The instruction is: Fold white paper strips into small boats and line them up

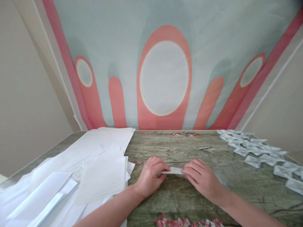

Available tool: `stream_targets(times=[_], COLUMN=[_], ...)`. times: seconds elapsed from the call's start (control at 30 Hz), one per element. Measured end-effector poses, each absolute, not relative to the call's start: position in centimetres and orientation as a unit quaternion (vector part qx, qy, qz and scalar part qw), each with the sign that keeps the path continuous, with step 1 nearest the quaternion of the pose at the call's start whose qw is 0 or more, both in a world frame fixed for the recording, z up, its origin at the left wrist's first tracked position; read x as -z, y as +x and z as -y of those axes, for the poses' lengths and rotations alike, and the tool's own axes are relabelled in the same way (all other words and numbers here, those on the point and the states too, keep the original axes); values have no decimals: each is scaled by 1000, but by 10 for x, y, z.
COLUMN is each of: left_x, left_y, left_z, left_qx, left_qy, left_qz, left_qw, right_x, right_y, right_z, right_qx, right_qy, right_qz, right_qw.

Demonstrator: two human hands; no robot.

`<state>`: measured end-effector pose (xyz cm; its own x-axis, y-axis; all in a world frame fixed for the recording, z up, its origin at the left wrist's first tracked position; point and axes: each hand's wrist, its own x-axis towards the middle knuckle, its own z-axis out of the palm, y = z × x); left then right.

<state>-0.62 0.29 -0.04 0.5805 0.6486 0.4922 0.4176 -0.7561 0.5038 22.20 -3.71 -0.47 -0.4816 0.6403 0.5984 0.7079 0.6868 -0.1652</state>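
Remotely, I see the left hand (151,177) and right hand (205,180) pinching opposite ends of a paper strip (174,170) between them, likely to steady it; loose sheets (102,179) lie beside the left, probably for easy reach.

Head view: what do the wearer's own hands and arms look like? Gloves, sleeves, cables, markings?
The left hand and right hand are ungloved, with ordinary human fingers. The left forearm and right forearm are bare as far as the frame shows; no sleeve visible. No watch, ring, cable or marking can be made out on either side.
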Motion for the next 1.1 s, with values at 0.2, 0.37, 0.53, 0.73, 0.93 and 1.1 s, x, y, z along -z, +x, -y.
stream_targets(times=[0.2,0.37,0.53,0.73,0.93,1.1], left_x=[-4,-5,-4,-5,-5,-3], left_y=[-6,-4,-3,-2,-2,-1], left_z=[1,3,2,1,2,1], left_qx=[-264,-207,-191,-191,-200,-214], left_qy=[904,921,925,927,918,892], left_qz=[-305,-300,-298,-293,-309,-358], left_qw=[144,141,141,138,146,172], right_x=[12,14,13,11,4,11], right_y=[219,217,219,222,222,222], right_z=[37,37,37,37,37,32], right_qx=[99,70,19,-42,-106,-187], right_qy=[-394,-418,-434,-445,-455,-481], right_qz=[877,880,878,870,851,810], right_qw=[255,215,200,208,240,279])
